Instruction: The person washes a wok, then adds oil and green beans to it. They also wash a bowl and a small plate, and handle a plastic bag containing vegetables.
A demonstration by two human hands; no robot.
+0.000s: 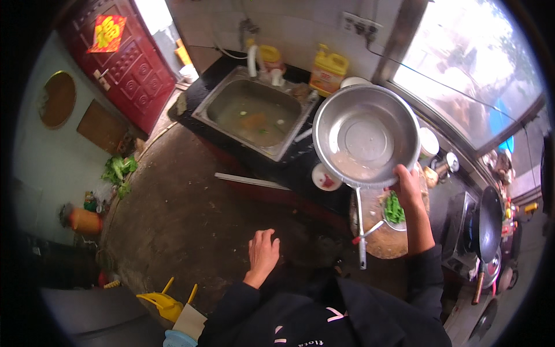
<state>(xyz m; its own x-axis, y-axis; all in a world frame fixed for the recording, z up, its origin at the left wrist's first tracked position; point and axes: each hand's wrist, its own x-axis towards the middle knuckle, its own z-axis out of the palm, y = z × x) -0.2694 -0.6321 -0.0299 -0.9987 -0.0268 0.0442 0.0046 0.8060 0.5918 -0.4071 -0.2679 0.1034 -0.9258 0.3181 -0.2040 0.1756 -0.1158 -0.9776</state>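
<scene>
My right hand [406, 184] grips the near rim of a large stainless steel basin [366, 134], with a little cloudy liquid at its lower side. The basin is over the black counter, right of the sink. My left hand [264, 256] hangs over the floor, holding nothing, its fingers loosely apart. The metal sink [256, 108] holds murky water with small scraps floating in it. Under my right forearm, cut green vegetables [394, 208] lie in a strainer on a round wooden board [381, 247]. A small white bowl [326, 178] with something red stands just below the basin.
A yellow detergent jug [328, 71] stands behind the sink. A long metal handle [360, 234] juts over the counter's front edge. At right a black wok [490, 225] rests on the stove. A yellow plastic stool or chair [162, 303] stands at lower left, leafy greens [118, 171] by the left wall.
</scene>
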